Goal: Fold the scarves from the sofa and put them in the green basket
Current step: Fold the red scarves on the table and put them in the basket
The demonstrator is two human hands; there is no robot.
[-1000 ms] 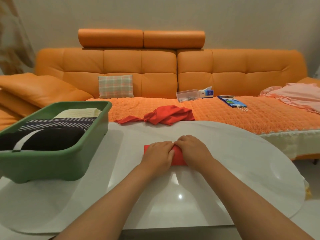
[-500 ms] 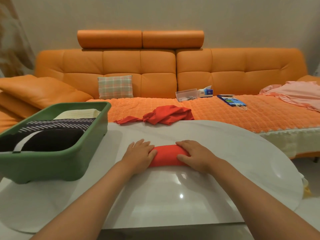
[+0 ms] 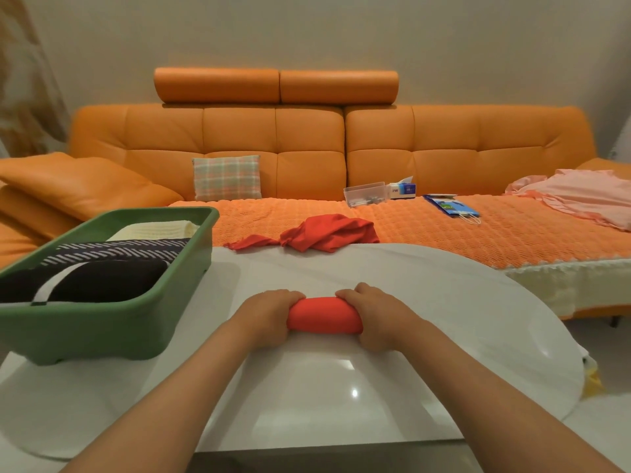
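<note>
A folded red scarf [image 3: 323,315] lies as a thick roll on the white table [image 3: 444,336]. My left hand [image 3: 269,315] grips its left end and my right hand [image 3: 377,315] grips its right end, fingers curled over the top. The green basket [image 3: 109,322] stands on the table to the left, holding a black-and-white scarf [image 3: 102,285], a striped dark scarf [image 3: 116,252] and a cream one [image 3: 153,230]. Another red scarf [image 3: 321,233] lies crumpled on the sofa [image 3: 239,138] seat just beyond the table's far edge.
On the sofa's orange cover [image 3: 426,230] are a plaid cushion [image 3: 227,177], a clear plastic box [image 3: 364,194], a tissue box [image 3: 403,188], a blue bag [image 3: 450,206] and pink cloth [image 3: 580,196] at the right. An orange pillow [image 3: 78,180] lies at the left.
My hands moved apart from the middle of the red roll to its two ends, and the fingers of both have curled round it. The roll sits slightly nearer to me.
</note>
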